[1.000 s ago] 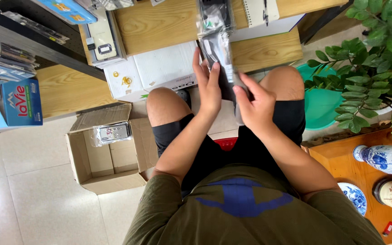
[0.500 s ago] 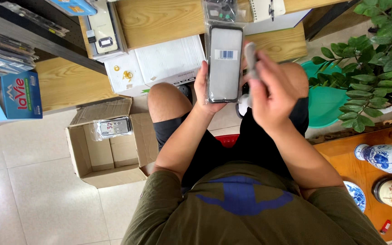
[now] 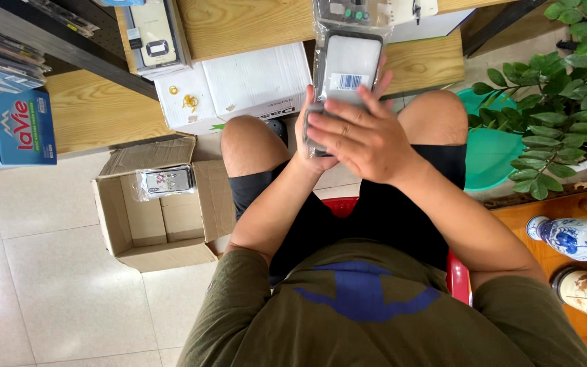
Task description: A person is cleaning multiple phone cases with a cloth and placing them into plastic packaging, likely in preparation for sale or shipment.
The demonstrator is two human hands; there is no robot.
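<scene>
Head view: looking straight down at someone sat on a red stool point(image 3: 340, 204), knees out, both hands up in front over the lap.

Main thing: a flat dark phone-shaped item in a clear plastic sleeve point(image 3: 351, 64), pale back panel with a small barcode sticker facing up. I'll use it as the landmark for everything else.

Left hand point(image 3: 307, 146): under and behind the sleeve's lower end, fingers wrapped round the left edge. Looks like the steadying grip, so the thing stays flat and face-up to the camera.

Right hand point(image 3: 365, 136): laid over the sleeve's lower half, fingers spread and pressing on the plastic, thumb side tucked under. Closed on it rather than loose, I'd say, though the fingertips on the far side are hidden.

Why held like that: two-handed, up off the knees, probably so the plastic can be worked without dropping it.

Where it sits vs the hands: lower half is sandwiched between both hands, upper half sticks out clear beyond the fingertips.

Beyond the sleeve: a wooden bench point(image 3: 253, 24), with another bagged item point(image 3: 348, 12) right at the sleeve's top end.

Left of the sleeve: a white box point(image 3: 253, 81) near, and further down-left an open cardboard box point(image 3: 164, 211) on the floor with a small bagged gadget point(image 3: 166, 181) in it.

Right of the sleeve: green tub point(image 3: 490, 149) and leafy plant point(image 3: 565, 102), well apart.
</scene>
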